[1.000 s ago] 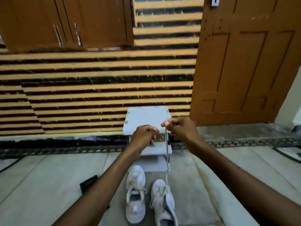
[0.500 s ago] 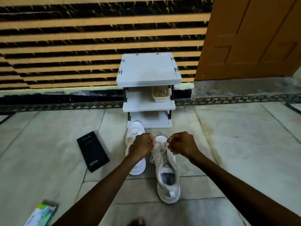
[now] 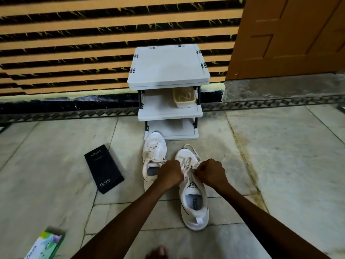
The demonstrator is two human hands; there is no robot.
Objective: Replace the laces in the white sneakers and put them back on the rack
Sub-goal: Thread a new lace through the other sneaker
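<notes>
Pinching lace [image 3: 187,165], left hand [image 3: 170,173], right hand [image 3: 211,172]

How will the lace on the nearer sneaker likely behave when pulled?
Probably floppy: the lace loops slackly past the toe of the sneaker. A hard tug might drag the sneaker, which sits loose on smooth floor tiles.

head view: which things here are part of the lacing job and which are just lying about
In the job: left hand, right hand, lace they pinch, near sneaker, far sneaker, rack.
Lying about: black box, green-and-white box, basket on the rack's middle shelf.
</notes>
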